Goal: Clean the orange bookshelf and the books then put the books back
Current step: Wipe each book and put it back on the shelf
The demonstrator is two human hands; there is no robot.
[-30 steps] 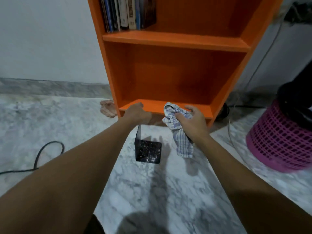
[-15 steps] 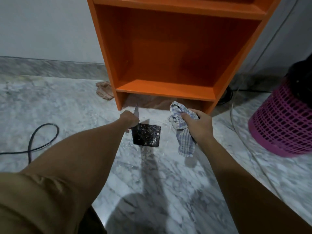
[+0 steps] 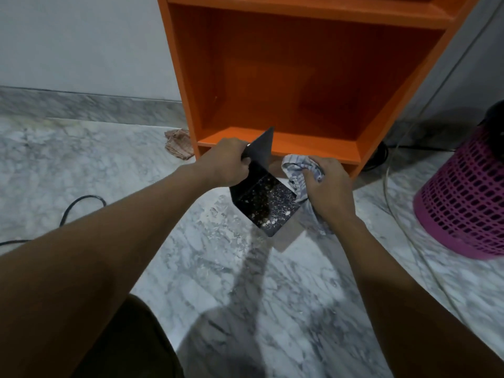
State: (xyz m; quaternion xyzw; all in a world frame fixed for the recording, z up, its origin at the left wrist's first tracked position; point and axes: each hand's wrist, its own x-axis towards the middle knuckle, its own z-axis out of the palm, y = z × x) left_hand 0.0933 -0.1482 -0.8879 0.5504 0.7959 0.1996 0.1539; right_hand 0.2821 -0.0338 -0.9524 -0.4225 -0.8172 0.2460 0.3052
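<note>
Orange wooden bookshelf [image 3: 300, 77] stands on the grey-veined marble floor [image 3: 218, 268] against the white wall [image 3: 81, 45], its lower compartment open toward the camera. A crumpled brownish rag [image 3: 178, 143] lies on the floor just beside its left foot. A pink perforated plastic basket [image 3: 463, 203] sits to the right, well apart from the bookshelf, with a pale cable [image 3: 395, 200] trailing across the floor between them. A black cable [image 3: 81, 203] loops on the floor far to the left.

A black L-shaped metal bookend [image 3: 264, 203] hangs tilted in front of the bottom shelf board [image 3: 300, 144]. One plate rises across the board's front edge, and the other, speckled with pale dust, slants down toward the camera. Whether its low corner touches the floor cannot be told.

The left hand [image 3: 226, 162] grips the bookend's upright plate, fingers [image 3: 245, 161] curled tight over its left edge. The right hand [image 3: 330, 184] clutches a bunched blue-and-white checked cloth [image 3: 300, 166], fingers [image 3: 313, 184] closed around it, and the cloth sits just beside the bookend's right edge, with a loose end hanging below the hand.

Both hands are close in front of the bottom board's lip. Bare marble spreads out below and to the left of the forearms.
</note>
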